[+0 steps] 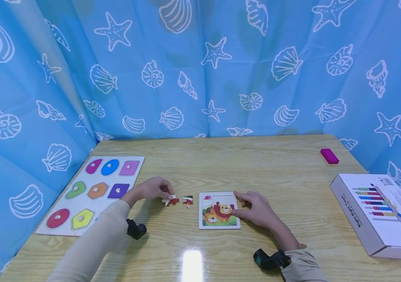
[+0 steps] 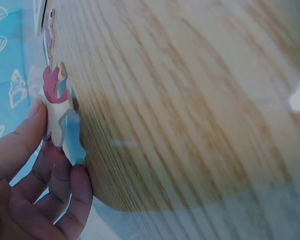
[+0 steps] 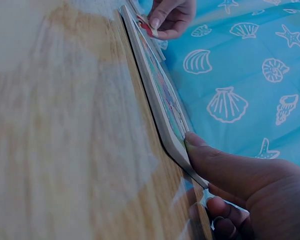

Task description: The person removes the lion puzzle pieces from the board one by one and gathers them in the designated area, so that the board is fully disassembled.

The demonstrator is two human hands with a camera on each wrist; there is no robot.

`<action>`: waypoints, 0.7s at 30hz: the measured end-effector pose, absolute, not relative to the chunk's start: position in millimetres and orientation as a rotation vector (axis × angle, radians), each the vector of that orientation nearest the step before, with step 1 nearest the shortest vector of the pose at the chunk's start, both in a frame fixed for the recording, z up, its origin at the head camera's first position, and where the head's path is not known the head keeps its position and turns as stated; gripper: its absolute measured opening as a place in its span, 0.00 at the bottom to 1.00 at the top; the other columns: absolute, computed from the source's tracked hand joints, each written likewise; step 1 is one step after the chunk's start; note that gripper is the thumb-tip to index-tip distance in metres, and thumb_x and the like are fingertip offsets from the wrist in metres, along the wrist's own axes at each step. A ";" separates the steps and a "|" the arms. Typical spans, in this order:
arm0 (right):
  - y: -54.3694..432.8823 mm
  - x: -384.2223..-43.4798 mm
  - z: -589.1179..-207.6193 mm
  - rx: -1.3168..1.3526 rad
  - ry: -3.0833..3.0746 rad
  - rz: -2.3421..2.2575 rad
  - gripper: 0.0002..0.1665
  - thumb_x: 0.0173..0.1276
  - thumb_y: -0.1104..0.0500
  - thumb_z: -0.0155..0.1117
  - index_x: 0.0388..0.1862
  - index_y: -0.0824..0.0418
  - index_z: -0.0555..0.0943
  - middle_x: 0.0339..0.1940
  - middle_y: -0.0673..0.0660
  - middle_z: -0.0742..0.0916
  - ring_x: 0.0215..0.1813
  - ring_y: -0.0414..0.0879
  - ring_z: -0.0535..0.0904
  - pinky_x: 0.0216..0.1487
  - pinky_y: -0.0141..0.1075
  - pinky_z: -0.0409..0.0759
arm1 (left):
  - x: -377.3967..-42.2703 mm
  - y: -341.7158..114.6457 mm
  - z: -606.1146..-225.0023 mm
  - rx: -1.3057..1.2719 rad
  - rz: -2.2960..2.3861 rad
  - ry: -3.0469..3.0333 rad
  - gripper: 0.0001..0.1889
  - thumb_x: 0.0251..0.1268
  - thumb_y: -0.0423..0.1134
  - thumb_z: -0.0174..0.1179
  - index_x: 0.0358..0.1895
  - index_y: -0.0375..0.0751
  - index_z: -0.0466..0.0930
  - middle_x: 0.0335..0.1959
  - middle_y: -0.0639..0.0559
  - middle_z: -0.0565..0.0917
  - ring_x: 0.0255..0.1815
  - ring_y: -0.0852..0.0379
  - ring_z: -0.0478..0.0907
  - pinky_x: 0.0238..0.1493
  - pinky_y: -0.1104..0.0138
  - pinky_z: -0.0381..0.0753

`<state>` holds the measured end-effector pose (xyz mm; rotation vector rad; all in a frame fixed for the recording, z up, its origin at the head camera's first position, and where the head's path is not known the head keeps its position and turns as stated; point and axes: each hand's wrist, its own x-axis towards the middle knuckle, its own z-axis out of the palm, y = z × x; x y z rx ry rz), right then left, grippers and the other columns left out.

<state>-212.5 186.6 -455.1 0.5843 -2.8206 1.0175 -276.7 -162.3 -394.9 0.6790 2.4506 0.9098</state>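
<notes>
A small red-and-white jigsaw piece [image 1: 171, 201] is pinched between the thumb and fingers of my left hand [image 1: 157, 188]; the left wrist view shows the piece [image 2: 57, 95] tilted up off the table. Just right of it lies a second jigsaw piece [image 1: 187, 200]. The square puzzle board [image 1: 219, 226], with a lion picture partly filled in, lies flat in front of me. My right hand [image 1: 258, 210] grips the board's right edge. In the right wrist view its thumb [image 3: 210, 157] lies on the board's rim, with the other fingers curled beside the edge.
On the left lies a white shape board [image 1: 89, 168] with coloured knobbed shapes, partly under my left forearm. A white box [image 1: 362, 219] with a bead-counter picture stands at the right. Behind it lies a magenta block [image 1: 329, 156]. A blue shell-print curtain [image 1: 200, 78] borders the table.
</notes>
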 end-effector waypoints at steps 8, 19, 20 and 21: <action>186.6 -211.4 -454.3 0.584 -2.819 1.020 0.37 0.55 0.48 0.74 0.59 0.65 0.77 0.26 0.45 0.72 0.33 0.43 0.63 0.37 0.40 0.57 | -276.4 -158.5 -396.8 0.711 0.880 2.483 0.02 0.63 0.30 0.61 0.34 0.33 0.80 0.28 0.53 0.76 0.29 0.59 0.68 0.34 0.67 0.69; 187.1 -211.0 -454.1 0.583 -2.820 1.023 0.36 0.54 0.48 0.74 0.59 0.66 0.77 0.26 0.45 0.71 0.32 0.43 0.63 0.37 0.40 0.57 | -277.5 -156.4 -401.9 0.636 0.825 2.558 0.04 0.62 0.33 0.62 0.33 0.35 0.80 0.29 0.54 0.76 0.33 0.57 0.69 0.39 0.64 0.69; 187.1 -211.0 -453.9 0.580 -2.823 1.025 0.37 0.55 0.48 0.74 0.59 0.66 0.77 0.26 0.45 0.71 0.32 0.43 0.63 0.37 0.40 0.57 | -277.5 -156.4 -402.6 0.633 0.820 2.565 0.04 0.63 0.33 0.62 0.33 0.36 0.80 0.29 0.54 0.76 0.33 0.57 0.69 0.39 0.64 0.69; 187.1 -211.1 -453.6 0.578 -2.827 1.024 0.37 0.55 0.48 0.73 0.59 0.65 0.77 0.26 0.45 0.71 0.32 0.43 0.63 0.37 0.40 0.57 | -277.5 -156.3 -402.8 0.626 0.820 2.570 0.03 0.62 0.33 0.62 0.33 0.36 0.80 0.29 0.54 0.76 0.33 0.57 0.69 0.39 0.63 0.68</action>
